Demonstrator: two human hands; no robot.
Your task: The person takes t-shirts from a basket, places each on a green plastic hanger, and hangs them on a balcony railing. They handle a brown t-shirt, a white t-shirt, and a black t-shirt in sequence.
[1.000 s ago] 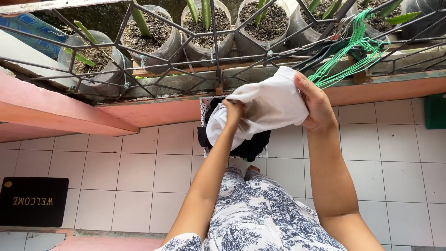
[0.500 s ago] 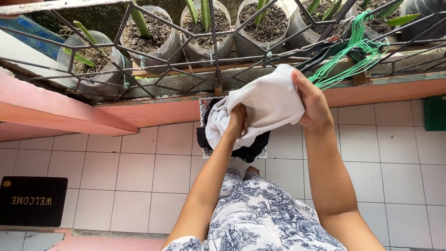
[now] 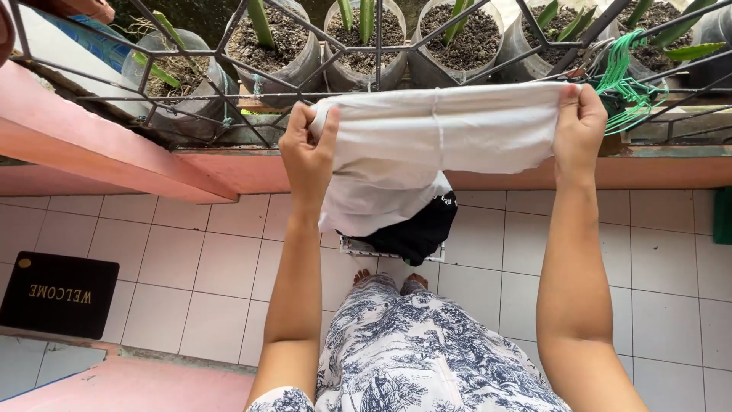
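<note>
Stretching between both hands: white cloth [image 3: 450, 133]

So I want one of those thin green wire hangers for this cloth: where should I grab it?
Take a green wire hanger by its lower wire, coming from below with the right hand. The bunch hangs off the metal window grille beside that hand, hooks up among the bars, lower wires free.

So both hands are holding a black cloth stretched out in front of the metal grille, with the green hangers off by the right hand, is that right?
Not quite: the cloth is white, not black, as the head view shows. The left hand and right hand do hold it stretched before the metal grille, with the green hangers by the right hand.
</note>
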